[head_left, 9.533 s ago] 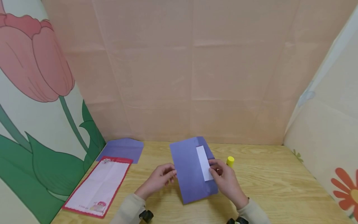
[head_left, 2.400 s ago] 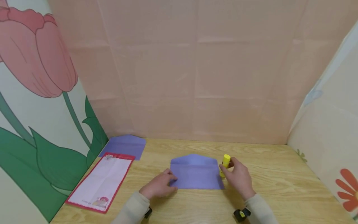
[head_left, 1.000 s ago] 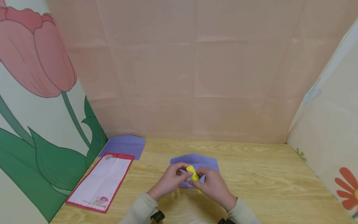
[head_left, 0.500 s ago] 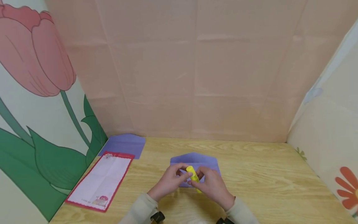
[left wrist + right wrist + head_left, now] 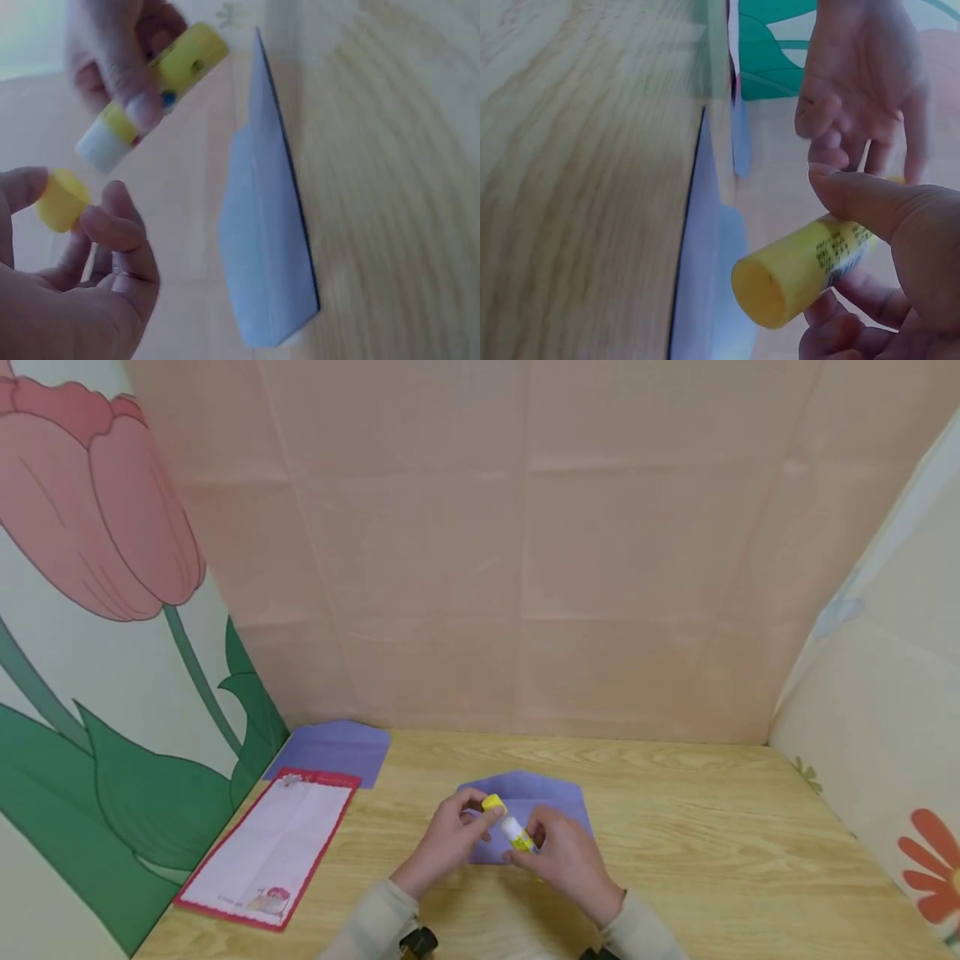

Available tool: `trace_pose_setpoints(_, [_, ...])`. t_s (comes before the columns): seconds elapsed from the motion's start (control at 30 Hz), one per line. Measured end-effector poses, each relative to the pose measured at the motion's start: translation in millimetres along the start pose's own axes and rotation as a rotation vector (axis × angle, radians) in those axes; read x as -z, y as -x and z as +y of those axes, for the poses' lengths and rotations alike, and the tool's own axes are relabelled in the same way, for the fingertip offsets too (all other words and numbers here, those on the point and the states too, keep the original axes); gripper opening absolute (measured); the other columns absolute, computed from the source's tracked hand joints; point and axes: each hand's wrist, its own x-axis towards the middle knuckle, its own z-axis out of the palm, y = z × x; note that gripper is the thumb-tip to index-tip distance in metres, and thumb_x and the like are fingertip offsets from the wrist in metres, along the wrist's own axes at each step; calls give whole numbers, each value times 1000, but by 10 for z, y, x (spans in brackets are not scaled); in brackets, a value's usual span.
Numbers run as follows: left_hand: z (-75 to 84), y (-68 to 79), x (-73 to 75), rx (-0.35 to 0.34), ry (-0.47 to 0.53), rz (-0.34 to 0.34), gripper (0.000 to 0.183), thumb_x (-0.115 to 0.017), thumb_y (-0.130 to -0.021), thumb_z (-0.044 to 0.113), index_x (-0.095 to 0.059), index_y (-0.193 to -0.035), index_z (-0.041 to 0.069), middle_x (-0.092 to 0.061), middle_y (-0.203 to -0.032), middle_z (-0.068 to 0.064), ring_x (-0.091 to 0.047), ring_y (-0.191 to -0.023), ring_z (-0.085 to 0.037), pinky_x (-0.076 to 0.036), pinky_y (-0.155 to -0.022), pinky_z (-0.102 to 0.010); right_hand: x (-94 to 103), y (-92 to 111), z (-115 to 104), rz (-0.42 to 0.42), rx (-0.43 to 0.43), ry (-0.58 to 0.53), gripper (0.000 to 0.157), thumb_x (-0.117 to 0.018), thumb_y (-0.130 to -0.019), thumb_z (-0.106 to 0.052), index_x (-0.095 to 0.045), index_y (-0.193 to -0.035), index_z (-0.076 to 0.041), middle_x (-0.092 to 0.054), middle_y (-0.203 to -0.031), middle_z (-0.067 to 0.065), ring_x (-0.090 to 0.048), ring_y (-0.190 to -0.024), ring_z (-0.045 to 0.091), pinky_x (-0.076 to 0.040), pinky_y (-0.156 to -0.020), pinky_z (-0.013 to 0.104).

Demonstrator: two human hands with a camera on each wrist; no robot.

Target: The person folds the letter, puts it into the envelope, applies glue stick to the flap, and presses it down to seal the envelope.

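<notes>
My right hand (image 5: 567, 862) grips the yellow body of a glue stick (image 5: 802, 266), whose white end (image 5: 103, 146) shows bare in the left wrist view. Its yellow cap (image 5: 63, 200) is pinched between thumb and fingers of my left hand (image 5: 444, 841), a small gap away from the white end. Both hands are raised over a purple envelope (image 5: 551, 787) that lies on the table with its flap opened away from me. The hands cover part of the envelope in the head view.
To the left on the wooden table (image 5: 712, 835) lies a red-bordered sheet of letter paper (image 5: 270, 847). Behind it, partly overlapped by the sheet, is a second purple envelope (image 5: 337, 750). A pinkish sheet (image 5: 517, 568) hangs along the table's back edge.
Earlier the envelope was held up with a white strip on it, then laid down. My right hand picked up the glue stick, and the cap has just come off into my left hand.
</notes>
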Motion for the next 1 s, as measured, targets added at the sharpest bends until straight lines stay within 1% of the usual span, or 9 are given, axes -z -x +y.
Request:
trace_pose_setpoints(0.07, [-23,-3,61,-6,-67,10,24,-64,-89,26,-60,-104,7,-59,-98,-7,-61,-73,-24,-52,-58,-30,-18,6,41,-4,-12,-2,37,-85,-62,-39,-52,-68,-23,-53,-63,-14,-46,-55,2,-37,-50,19])
trace_pose_setpoints(0.13, [-40,10,138,-12,-183,22,21,-66,-87,25,-62,-102,10,-60,-96,-5,-59,-71,-19,-52,-60,-30,-31,7,84,-2,-27,-19,31,-84,-64,-38,-56,-68,-25,-54,-65,-15,-47,-58,3,-38,-53,20])
trace_pose_setpoints(0.23, [-66,31,288,4,-471,69,20,-69,-82,27,-63,-97,14,-62,-89,0,-56,-70,-13,-46,-58,-28,-29,3,132,-3,-55,-53,24,-81,-69,-35,-59,-69,-27,-55,-67,-15,-47,-58,3,-38,-53,20])
trace_pose_setpoints(0.33, [-103,42,442,67,-703,112,21,-70,-76,22,-63,-94,14,-62,-81,1,-55,-67,-12,-42,-55,-30,-9,-16,160,-2,-85,-102,19,-79,-73,-32,-62,-70,-25,-57,-67,-12,-46,-55,5,-37,-49,21])
trace_pose_setpoints(0.43, [-152,41,569,137,-842,130,22,-70,-73,18,-62,-92,12,-61,-77,1,-53,-64,-13,-40,-52,-30,-4,-34,188,10,-125,-134,19,-78,-74,-33,-65,-76,-20,-57,-67,-9,-45,-54,6,-37,-46,21])
trace_pose_setpoints(0.57, [-239,39,680,177,-925,104,17,-70,-71,12,-60,-84,11,-59,-76,1,-51,-66,-15,-39,-53,-31,-9,-45,224,58,-159,-175,28,-82,-69,-34,-64,-80,-16,-58,-67,-6,-48,-60,8,-40,-51,21])
trace_pose_setpoints(0.7, [-289,28,719,178,-945,77,18,-70,-69,12,-58,-82,12,-55,-76,1,-50,-70,-15,-39,-56,-33,2,-72,248,73,-198,-190,29,-84,-66,-33,-62,-77,-17,-60,-70,-6,-52,-65,10,-42,-57,22])
trace_pose_setpoints(0.87, [-247,46,661,175,-975,89,33,-72,-70,23,-60,-98,8,-54,-87,-6,-52,-74,-20,-43,-62,-36,22,-109,243,58,-258,-154,26,-84,-66,-33,-66,-78,-18,-65,-76,-6,-54,-68,8,-43,-59,24])
trace_pose_setpoints(1.0, [-151,93,553,119,-1012,119,36,-72,-74,27,-62,-102,6,-54,-91,-10,-53,-77,-25,-45,-61,-38,15,-123,247,63,-257,-175,26,-85,-65,-27,-66,-79,-16,-65,-77,-4,-53,-67,9,-42,-59,23])
